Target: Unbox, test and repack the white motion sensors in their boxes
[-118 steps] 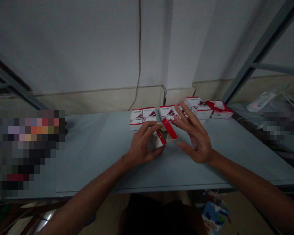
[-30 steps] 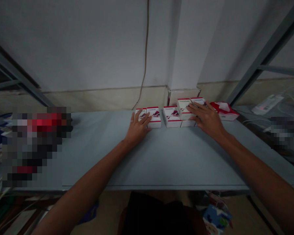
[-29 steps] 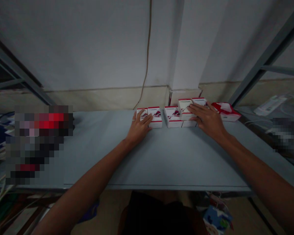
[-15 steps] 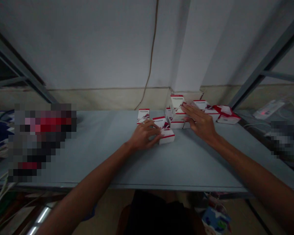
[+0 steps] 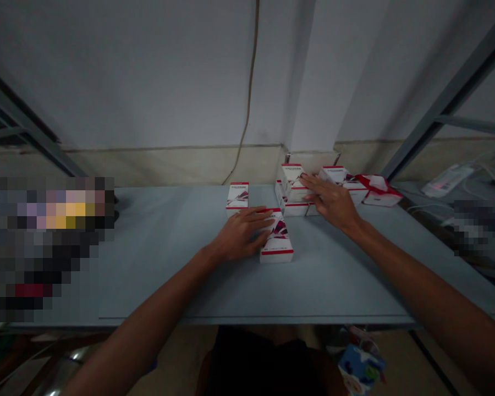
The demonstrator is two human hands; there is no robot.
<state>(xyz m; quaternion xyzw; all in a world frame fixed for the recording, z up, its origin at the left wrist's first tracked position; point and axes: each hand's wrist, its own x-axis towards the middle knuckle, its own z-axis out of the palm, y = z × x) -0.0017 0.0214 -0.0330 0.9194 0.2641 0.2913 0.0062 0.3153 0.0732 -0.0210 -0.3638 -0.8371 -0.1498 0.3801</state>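
Observation:
My left hand (image 5: 242, 234) has its fingers stretched out across the far end of a small white carton with red edges (image 5: 278, 237). This carton lies flat on the table, printed side up. A similar carton (image 5: 237, 195) lies behind my left hand. To the right, my right hand (image 5: 333, 202) grips the right side of a carton (image 5: 292, 177) on top of a small stack, fingers at its upper face and thumb lower down. The lower cartons (image 5: 293, 209) are partly covered. Beyond my right hand lie more cartons (image 5: 334, 173).
A red-and-white opened carton (image 5: 380, 190) sits at the right end of the row. Cables and a white power strip (image 5: 447, 180) lie farther right. Blurred items crowd the left end of the grey table (image 5: 157, 275). Metal posts slope up on both sides, with a wall behind.
The carton by my left hand has come nearer to me and now lies flat with its printed face showing. The carton under my right hand has settled slightly lower.

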